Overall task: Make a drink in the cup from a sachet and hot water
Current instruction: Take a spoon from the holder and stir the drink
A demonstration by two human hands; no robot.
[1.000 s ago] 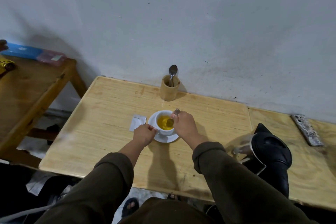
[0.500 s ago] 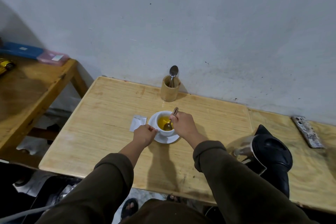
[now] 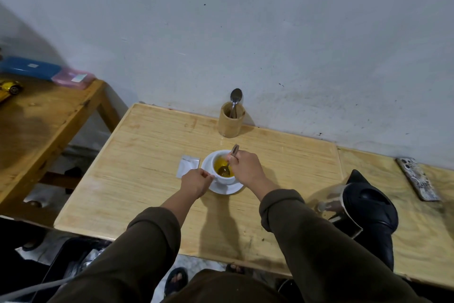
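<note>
A white cup (image 3: 224, 178) stands on a white saucer (image 3: 227, 189) in the middle of the light wooden table (image 3: 152, 152). Yellow liquid fills the cup. My right hand (image 3: 247, 168) grips a metal spoon (image 3: 229, 162) whose bowl dips into the liquid, its handle pointing up and away. My left hand (image 3: 195, 182) pinches the cup at its left side. A white sachet (image 3: 187, 166) lies flat on the table just left of the saucer. A black and steel kettle (image 3: 363, 207) stands to the right, near the front edge.
A bamboo holder (image 3: 231, 122) with a second spoon stands against the wall behind the cup. A phone (image 3: 417, 178) lies at the far right. A darker wooden table (image 3: 36, 120) at left carries a blue box, a pink box and a yellow toy car.
The spoon's bowl has shifted within the cup as my right hand moves it around. My left hand stays on the cup. The camera has tilted slightly.
</note>
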